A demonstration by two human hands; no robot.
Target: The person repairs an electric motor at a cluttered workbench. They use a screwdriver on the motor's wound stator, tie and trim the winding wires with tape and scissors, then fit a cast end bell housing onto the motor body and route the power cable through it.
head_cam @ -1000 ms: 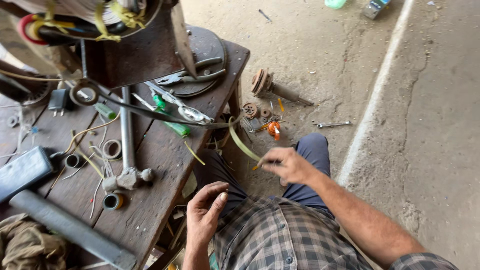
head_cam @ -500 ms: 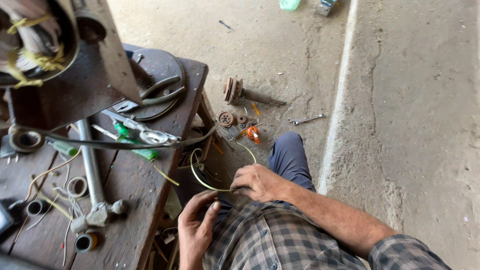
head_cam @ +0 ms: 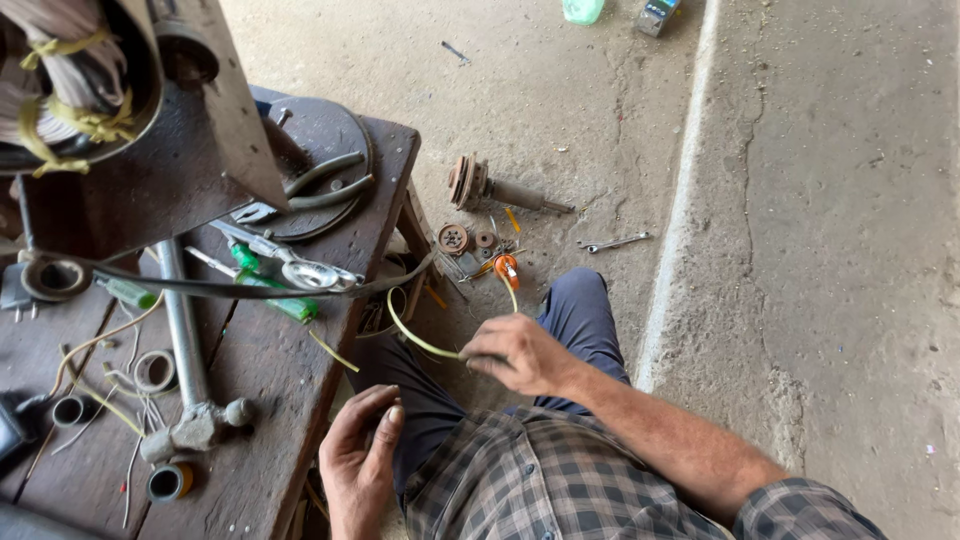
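Yellow-green tubing (head_cam: 420, 340) is being pinched in the right hand (head_cam: 515, 355), curving over the person's lap beside the wooden counter (head_cam: 270, 400). The left hand (head_cam: 360, 460) is hanging loose, grasping nothing. Nothing is looking joined yet; tools are lying around waiting.

Left of the hands, a dark wooden bench (head_cam: 270, 370) carries green-handled screwdrivers (head_cam: 280, 303), pliers (head_cam: 300, 195), a metal pipe (head_cam: 178, 320) and tape rolls (head_cam: 155, 370), while beyond them a spanner (head_cam: 612, 242) lies on the concrete floor (head_cam: 850, 250).
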